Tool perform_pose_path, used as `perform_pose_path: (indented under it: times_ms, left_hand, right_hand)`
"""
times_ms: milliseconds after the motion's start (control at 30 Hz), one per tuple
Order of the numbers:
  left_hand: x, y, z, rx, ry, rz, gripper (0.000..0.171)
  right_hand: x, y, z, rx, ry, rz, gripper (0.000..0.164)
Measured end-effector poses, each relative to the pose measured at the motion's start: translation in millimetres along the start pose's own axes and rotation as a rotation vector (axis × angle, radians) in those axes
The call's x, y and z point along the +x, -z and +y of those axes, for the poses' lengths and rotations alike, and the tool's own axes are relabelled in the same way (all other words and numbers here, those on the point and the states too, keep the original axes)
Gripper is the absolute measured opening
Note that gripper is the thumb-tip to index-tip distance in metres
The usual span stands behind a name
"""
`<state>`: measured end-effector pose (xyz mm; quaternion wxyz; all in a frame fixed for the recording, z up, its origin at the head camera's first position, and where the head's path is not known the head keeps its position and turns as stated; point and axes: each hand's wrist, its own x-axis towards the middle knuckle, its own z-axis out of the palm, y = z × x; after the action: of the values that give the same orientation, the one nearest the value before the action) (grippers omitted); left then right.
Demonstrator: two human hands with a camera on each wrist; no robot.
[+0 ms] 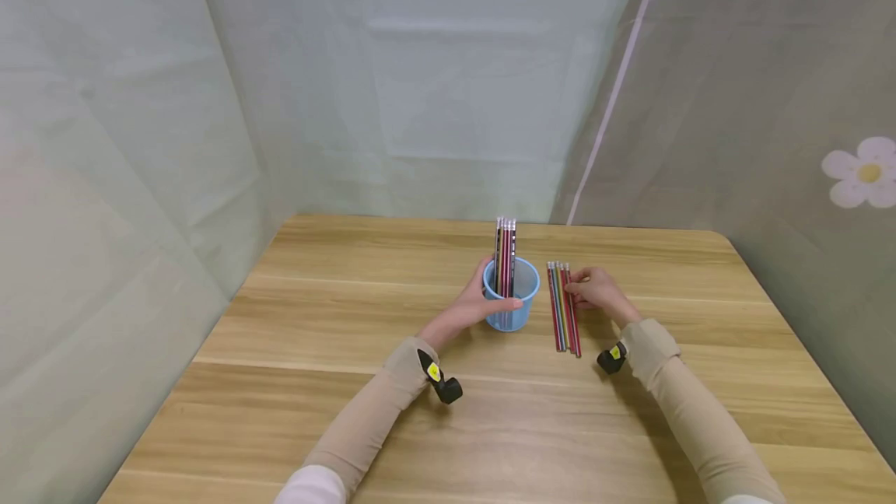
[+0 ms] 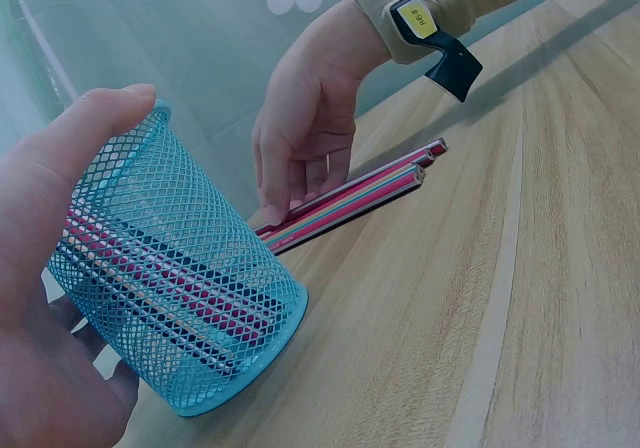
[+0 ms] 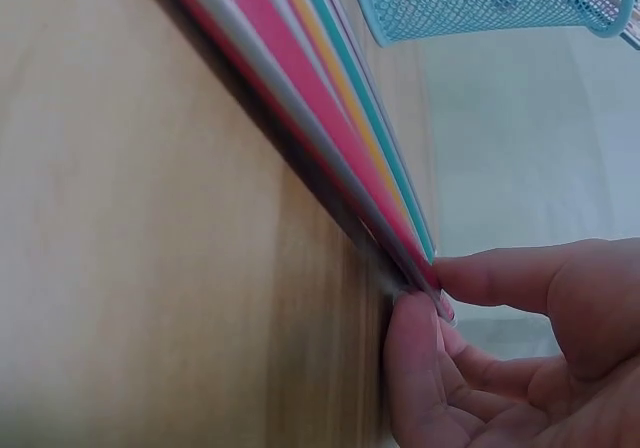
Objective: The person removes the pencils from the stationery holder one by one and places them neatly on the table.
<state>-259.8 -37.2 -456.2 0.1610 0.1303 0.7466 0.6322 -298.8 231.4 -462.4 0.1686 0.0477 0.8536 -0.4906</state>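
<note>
A light-blue mesh pencil cup [image 1: 509, 316] stands on the wooden table, its rim up. My left hand [image 1: 483, 306] grips it from the left, thumb at the rim and fingers round the far side. Several pencils [image 1: 505, 251] lean inside it, their white eraser ends up. To the right of the cup, a row of loose pencils [image 1: 558, 309] in red, blue-green and yellow lies side by side on the table. My right hand [image 1: 598, 290] is at the upper right end of that row. In the right wrist view, its thumb [image 3: 500, 276] and index finger pinch the outermost red pencil near its end.
The wooden table [image 1: 294, 348] spreads out around the cup and the pencils. Pale fabric [image 1: 476, 84] hangs behind it and on both sides, with a white flower [image 1: 868, 173] on the right. A black wrist camera [image 1: 612, 358] juts from the right sleeve, low over the table.
</note>
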Motion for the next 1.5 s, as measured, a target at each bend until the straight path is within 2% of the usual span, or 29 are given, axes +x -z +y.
perform_pose_path:
  times_ms: [200, 533, 1067, 1367, 1500]
  left_hand:
    - [6.4, -1.5, -12.2, 0.015, -0.009, 0.023, 0.103]
    - [7.9, -2.0, -11.5, 0.016, -0.023, 0.02, 0.102]
    - [5.7, -0.3, -11.9, 0.017, -0.029, 0.019, 0.101]
    - [7.5, 1.2, -11.2, 0.007, -0.005, 0.02, 0.1]
    - [9.2, 3.4, -10.1, 0.005, 0.02, 0.001, 0.102]
  right_hand:
    - [-0.2, -0.6, -0.8, -0.031, -0.008, 0.011, 0.031]
    - [-0.8, 0.5, -2.6, -0.071, -0.002, 0.039, 0.034]
    - [6.7, 0.5, -4.3, -0.017, 0.003, 0.076, 0.031]
    - [10.1, 2.4, -3.9, 0.004, 0.02, 0.072, 0.028]
    - [7.9, 3.9, -5.0, -0.005, 0.019, 0.103, 0.031]
